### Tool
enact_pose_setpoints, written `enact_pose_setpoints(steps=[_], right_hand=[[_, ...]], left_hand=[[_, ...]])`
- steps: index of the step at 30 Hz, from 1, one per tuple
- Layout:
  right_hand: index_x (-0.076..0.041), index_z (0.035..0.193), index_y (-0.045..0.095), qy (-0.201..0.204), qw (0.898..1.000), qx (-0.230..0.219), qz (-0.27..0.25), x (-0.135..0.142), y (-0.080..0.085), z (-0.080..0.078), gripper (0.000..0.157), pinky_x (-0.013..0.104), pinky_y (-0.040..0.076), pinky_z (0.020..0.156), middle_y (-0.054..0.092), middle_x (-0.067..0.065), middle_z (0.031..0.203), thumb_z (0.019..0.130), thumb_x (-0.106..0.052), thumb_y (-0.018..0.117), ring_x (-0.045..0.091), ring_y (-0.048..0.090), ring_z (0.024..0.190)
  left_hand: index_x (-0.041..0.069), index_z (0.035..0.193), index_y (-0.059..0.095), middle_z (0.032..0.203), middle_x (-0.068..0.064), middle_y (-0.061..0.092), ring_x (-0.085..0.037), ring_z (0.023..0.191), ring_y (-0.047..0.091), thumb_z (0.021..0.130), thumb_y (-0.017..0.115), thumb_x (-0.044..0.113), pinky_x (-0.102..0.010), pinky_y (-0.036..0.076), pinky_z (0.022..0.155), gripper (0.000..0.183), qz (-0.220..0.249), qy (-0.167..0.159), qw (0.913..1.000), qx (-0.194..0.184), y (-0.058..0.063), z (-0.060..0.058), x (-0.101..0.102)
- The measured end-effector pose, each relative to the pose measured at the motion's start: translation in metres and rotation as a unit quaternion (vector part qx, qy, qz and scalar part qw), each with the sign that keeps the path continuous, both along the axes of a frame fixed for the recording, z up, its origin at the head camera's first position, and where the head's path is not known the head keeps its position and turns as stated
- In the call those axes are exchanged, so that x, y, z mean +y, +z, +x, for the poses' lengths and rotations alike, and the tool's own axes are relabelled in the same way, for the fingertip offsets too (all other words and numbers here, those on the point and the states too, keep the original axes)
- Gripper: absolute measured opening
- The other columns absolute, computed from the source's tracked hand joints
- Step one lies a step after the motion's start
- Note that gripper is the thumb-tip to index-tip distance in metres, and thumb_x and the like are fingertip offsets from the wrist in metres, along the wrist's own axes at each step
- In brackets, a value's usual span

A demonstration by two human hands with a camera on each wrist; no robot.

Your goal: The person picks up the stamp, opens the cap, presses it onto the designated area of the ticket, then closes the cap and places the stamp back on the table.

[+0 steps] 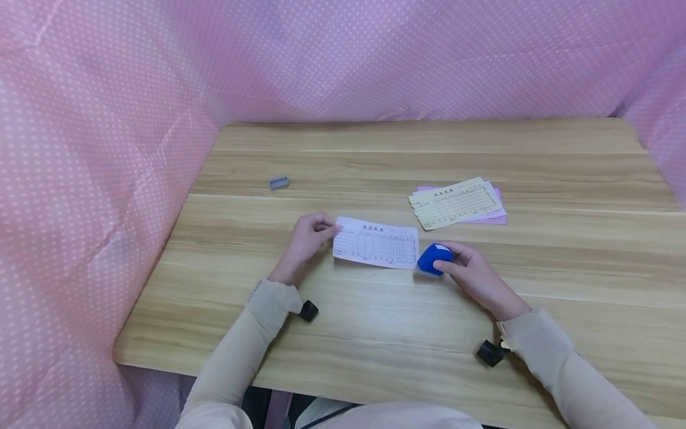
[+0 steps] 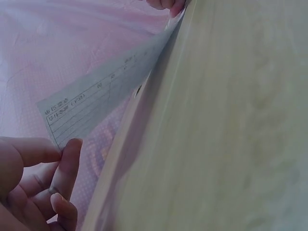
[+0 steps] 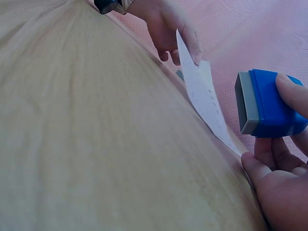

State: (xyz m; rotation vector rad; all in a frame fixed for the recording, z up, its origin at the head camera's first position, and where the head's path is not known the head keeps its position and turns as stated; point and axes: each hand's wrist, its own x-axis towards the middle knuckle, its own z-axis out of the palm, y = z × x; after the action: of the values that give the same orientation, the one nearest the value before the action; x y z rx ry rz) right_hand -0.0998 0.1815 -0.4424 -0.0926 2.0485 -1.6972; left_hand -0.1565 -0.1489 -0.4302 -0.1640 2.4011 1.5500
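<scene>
A white printed form slip [image 1: 375, 243] is held up off the wooden table, slightly bowed. My left hand [image 1: 313, 235] pinches its left edge between thumb and index finger, as the left wrist view shows; the other fingers are loosely bent. In my right hand [image 1: 471, 274] is a blue stamp [image 1: 435, 259] with a grey rectangular base, gripped by thumb and fingers at the slip's right edge. In the right wrist view, the stamp [image 3: 274, 103] is tilted on its side, and a fingertip [image 3: 252, 166] of that hand meets the slip's near corner.
Behind the right hand lies a fanned pile of slips, a yellow form [image 1: 455, 204] on top of white and pink ones. A small grey rectangular piece [image 1: 279, 183] sits at the back left. Pink dotted cloth [image 1: 343, 59] hangs around the table [image 1: 563, 250].
</scene>
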Motion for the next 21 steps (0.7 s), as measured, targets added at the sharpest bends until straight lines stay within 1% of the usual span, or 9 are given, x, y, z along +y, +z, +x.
enact_pose_setpoints(steps=[3, 9, 12, 16, 18, 21], right_hand=[[0.006, 0.137, 0.044, 0.000, 1.000, 0.001, -0.001, 0.0001, -0.0007, -0.0001, 0.053, 0.007, 0.044, 0.090, 0.047, 0.019, 0.139, 0.097, -0.025, 0.059, -0.005, 0.054, 0.105], [0.006, 0.137, 0.044, 0.000, 1.000, 0.004, -0.003, 0.0007, -0.0018, -0.0002, 0.053, 0.007, 0.044, 0.091, 0.048, 0.018, 0.138, 0.097, -0.025, 0.059, -0.007, 0.054, 0.106], [0.007, 0.137, 0.044, -0.001, 1.000, 0.005, -0.007, 0.0007, -0.0025, -0.0003, 0.053, 0.007, 0.044, 0.091, 0.050, 0.014, 0.136, 0.097, -0.025, 0.059, -0.006, 0.055, 0.106], [0.007, 0.136, 0.044, -0.001, 1.000, 0.005, -0.010, 0.0009, -0.0034, -0.0006, 0.053, 0.008, 0.045, 0.091, 0.052, 0.007, 0.133, 0.097, -0.024, 0.060, -0.006, 0.055, 0.105], [0.007, 0.136, 0.044, 0.000, 1.000, 0.006, -0.012, 0.0010, -0.0035, -0.0007, 0.052, 0.009, 0.046, 0.090, 0.052, 0.006, 0.132, 0.097, -0.023, 0.060, -0.005, 0.055, 0.105], [0.007, 0.137, 0.044, 0.001, 1.000, 0.007, -0.011, 0.0010, -0.0030, -0.0008, 0.052, 0.008, 0.046, 0.090, 0.051, 0.008, 0.133, 0.097, -0.024, 0.059, -0.005, 0.055, 0.105]], left_hand=[[0.002, 0.097, 0.067, 0.079, -0.001, 0.063, -0.011, 0.065, 0.047, 0.091, 0.065, 0.011, -0.019, 0.038, 0.055, 0.010, -0.019, -0.017, 0.9997, 0.006, -0.0005, 0.0018, 0.0015], [0.001, 0.100, 0.062, 0.088, -0.006, 0.058, -0.015, 0.075, 0.050, 0.092, 0.061, 0.009, -0.022, 0.042, 0.063, 0.012, -0.048, -0.058, 0.9971, -0.005, -0.0026, 0.0051, 0.0031], [0.002, 0.106, 0.059, 0.094, -0.008, 0.058, -0.017, 0.082, 0.050, 0.090, 0.060, 0.008, -0.023, 0.042, 0.069, 0.017, -0.072, -0.076, 0.9945, 0.008, -0.0033, 0.0059, 0.0032], [0.007, 0.115, 0.056, 0.104, -0.009, 0.057, -0.021, 0.090, 0.050, 0.087, 0.061, 0.007, -0.026, 0.041, 0.075, 0.029, -0.095, -0.088, 0.9913, 0.025, -0.0045, 0.0066, 0.0026], [0.008, 0.115, 0.055, 0.108, -0.010, 0.057, -0.022, 0.093, 0.050, 0.086, 0.061, 0.005, -0.028, 0.041, 0.079, 0.029, -0.096, -0.092, 0.9906, 0.031, -0.0046, 0.0069, 0.0025], [0.009, 0.110, 0.058, 0.111, -0.009, 0.058, -0.023, 0.096, 0.050, 0.086, 0.060, 0.003, -0.031, 0.041, 0.083, 0.025, -0.105, -0.102, 0.9883, 0.041, -0.0046, 0.0072, 0.0023]])
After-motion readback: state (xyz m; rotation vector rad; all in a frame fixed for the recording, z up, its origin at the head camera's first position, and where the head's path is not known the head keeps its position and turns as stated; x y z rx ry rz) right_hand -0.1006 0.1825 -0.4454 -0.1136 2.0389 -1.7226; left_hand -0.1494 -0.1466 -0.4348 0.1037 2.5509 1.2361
